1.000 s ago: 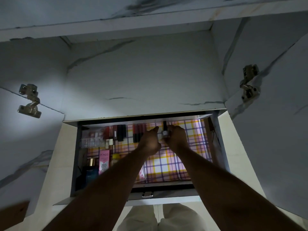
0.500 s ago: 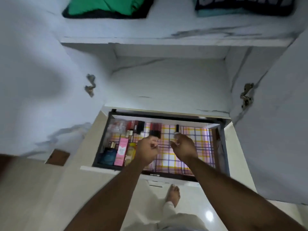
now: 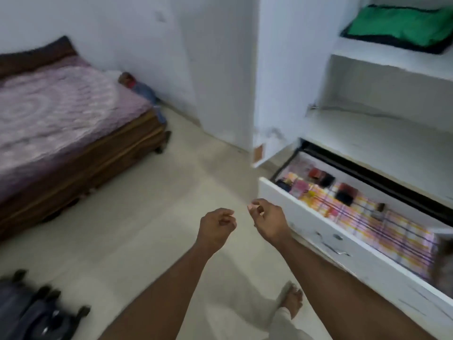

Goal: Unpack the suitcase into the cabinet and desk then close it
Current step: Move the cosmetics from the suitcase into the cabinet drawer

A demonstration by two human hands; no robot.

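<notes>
- One bed [image 3: 61, 123] fills the far left.
- Cabinet [image 3: 382, 123] stands right, its drawer [image 3: 343, 244] pulled out, holding small cosmetics.
- Suitcase [image 3: 31, 312] lies on the floor, near left; only a blurred part shows, so its long axis cannot be judged.
- Left hand [image 3: 215, 229], loosely curled and holding nothing, is nearer the suitcase.
- Right hand [image 3: 269, 222] is likewise loosely curled, holding nothing.

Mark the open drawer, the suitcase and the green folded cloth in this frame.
drawer [image 3: 343, 249]: head view, on its white front panel.
suitcase [image 3: 31, 312]: head view, on its dark body, bottom left.
green folded cloth [image 3: 402, 27]: head view, middle of its top face.
</notes>
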